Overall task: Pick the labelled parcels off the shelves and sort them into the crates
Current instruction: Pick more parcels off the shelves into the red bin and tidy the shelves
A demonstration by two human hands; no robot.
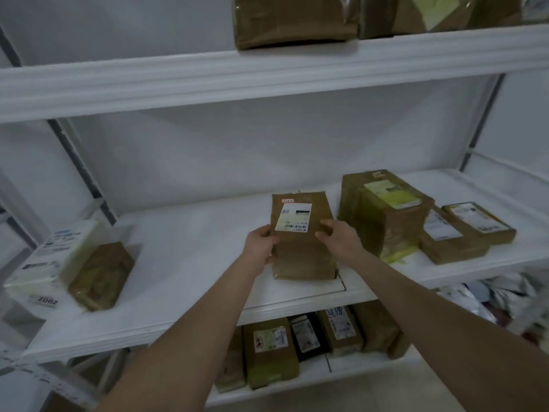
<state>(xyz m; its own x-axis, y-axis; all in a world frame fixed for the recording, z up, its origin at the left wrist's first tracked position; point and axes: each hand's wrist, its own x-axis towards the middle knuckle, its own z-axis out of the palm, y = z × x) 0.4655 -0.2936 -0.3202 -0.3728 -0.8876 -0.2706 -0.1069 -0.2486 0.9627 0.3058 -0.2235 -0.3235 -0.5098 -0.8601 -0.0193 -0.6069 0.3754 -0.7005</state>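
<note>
The brown parcel on the middle shelf is gripped: left hand at nine o'clock, right hand at three.

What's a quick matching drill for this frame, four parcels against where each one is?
Things
1. white parcel
2. black parcel
3. barcode parcel
4. shiny brown parcel

Places
A. gripped between left hand and right hand
B. top shelf
C. bottom shelf
D. left end of middle shelf

Pairs: 1-D, 2-C, 3-A, 4-B
</note>
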